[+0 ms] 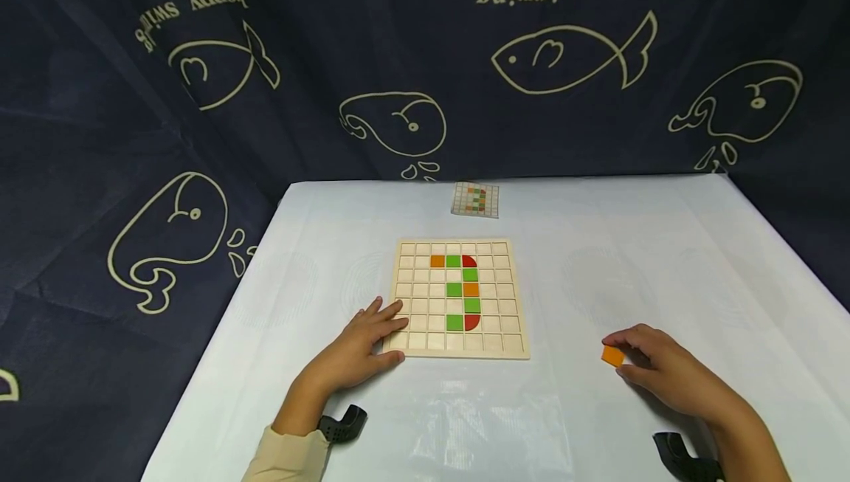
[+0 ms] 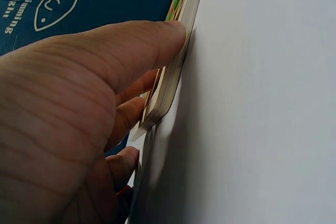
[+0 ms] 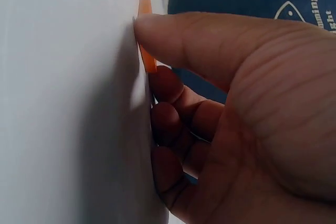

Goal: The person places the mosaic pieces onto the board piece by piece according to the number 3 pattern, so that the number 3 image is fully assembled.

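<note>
A square wooden grid board (image 1: 494, 342) lies flat on the table. Square green tiles (image 1: 472, 305), orange tiles (image 1: 437, 261) and round-cornered red tiles (image 1: 472, 322) sit in several of its cells. My left hand (image 1: 358, 345) rests with spread fingers on the board's near left corner; in the left wrist view its thumb (image 2: 152, 40) lies against the board's edge (image 2: 178, 66). Away to the right of the board, my right hand (image 1: 671, 371) pinches a loose orange square tile (image 1: 612, 356) between thumb and fingertips. The right wrist view shows this orange tile (image 3: 149, 62) edge-on, close to the table surface.
Behind the board lies a small pattern card (image 1: 474, 201) with a coloured grid figure, near the far edge of the white table (image 1: 598, 246). A dark blue cloth (image 1: 425, 39) with fish and whale drawings hangs behind and at the left.
</note>
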`<move>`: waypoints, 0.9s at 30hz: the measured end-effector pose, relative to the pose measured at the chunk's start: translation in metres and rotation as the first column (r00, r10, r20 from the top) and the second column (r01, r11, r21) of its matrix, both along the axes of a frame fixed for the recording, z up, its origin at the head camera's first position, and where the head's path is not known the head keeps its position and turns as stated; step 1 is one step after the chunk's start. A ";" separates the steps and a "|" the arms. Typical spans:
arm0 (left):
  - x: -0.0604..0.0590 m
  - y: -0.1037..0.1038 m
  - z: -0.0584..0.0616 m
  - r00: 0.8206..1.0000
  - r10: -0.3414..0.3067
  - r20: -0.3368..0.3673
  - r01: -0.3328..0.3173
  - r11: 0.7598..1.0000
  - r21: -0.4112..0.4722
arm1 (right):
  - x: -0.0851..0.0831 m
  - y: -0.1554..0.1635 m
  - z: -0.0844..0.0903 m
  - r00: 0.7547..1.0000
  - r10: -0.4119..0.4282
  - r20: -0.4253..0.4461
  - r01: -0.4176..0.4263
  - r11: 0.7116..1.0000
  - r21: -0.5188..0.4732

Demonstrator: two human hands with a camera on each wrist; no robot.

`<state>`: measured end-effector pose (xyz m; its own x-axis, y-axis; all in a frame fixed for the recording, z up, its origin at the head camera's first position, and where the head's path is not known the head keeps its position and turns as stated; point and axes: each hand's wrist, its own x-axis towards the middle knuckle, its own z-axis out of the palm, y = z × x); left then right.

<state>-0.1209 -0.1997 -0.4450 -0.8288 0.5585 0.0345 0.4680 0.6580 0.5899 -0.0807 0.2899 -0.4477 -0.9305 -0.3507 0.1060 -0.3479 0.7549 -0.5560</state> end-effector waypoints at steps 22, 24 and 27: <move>0.001 0.000 -0.001 1.000 0.007 0.017 -0.007 1.000 0.004 | -0.013 -0.016 0.024 0.999 0.036 -0.013 -0.035 0.998 0.050; 0.001 0.000 -0.001 1.000 0.009 0.010 -0.009 1.000 0.001 | -0.018 -0.021 0.028 0.999 0.047 -0.006 -0.046 0.998 0.036; 0.000 0.000 -0.001 1.000 0.010 0.000 -0.010 1.000 0.001 | -0.025 -0.030 0.035 0.998 0.055 0.003 -0.055 0.998 0.019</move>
<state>-0.1204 -0.1997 -0.4461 -0.8341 0.5505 0.0347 0.4615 0.6622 0.5904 -0.1062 0.2597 -0.4128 -0.9099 -0.4035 0.0967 -0.3880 0.7449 -0.5428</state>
